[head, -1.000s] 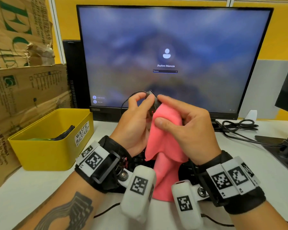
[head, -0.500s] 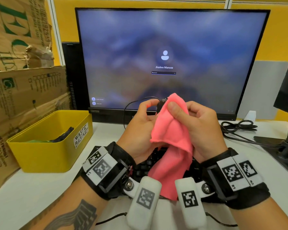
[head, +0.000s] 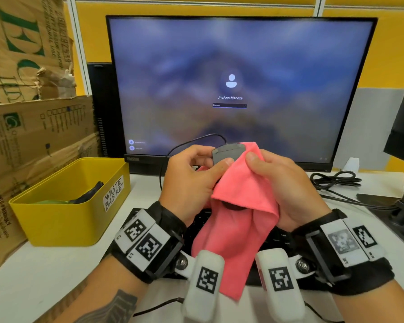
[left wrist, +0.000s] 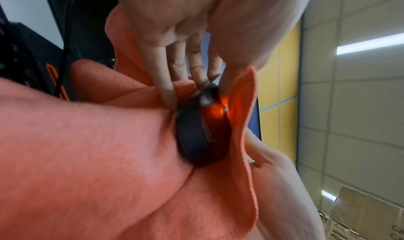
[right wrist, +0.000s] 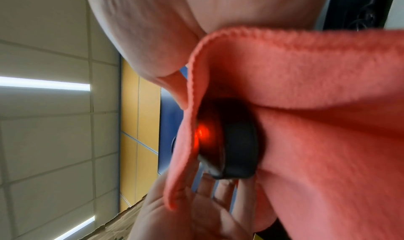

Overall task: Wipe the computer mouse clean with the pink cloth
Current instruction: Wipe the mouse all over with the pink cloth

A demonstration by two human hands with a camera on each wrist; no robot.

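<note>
One yellow bin [head: 63,206] sits left of the monitor [head: 238,89] at the desk [head: 33,271] edge. Before the monitor, the left hand [head: 191,178] grips one mouse [head: 226,152]; the right hand [head: 287,183] pinches one pink cloth [head: 238,206] round it, above the desk.

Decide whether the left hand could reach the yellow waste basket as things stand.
Probably not yet: the left hand is busy gripping the mouse, though the path to the waste basket looks unobstructed.
</note>
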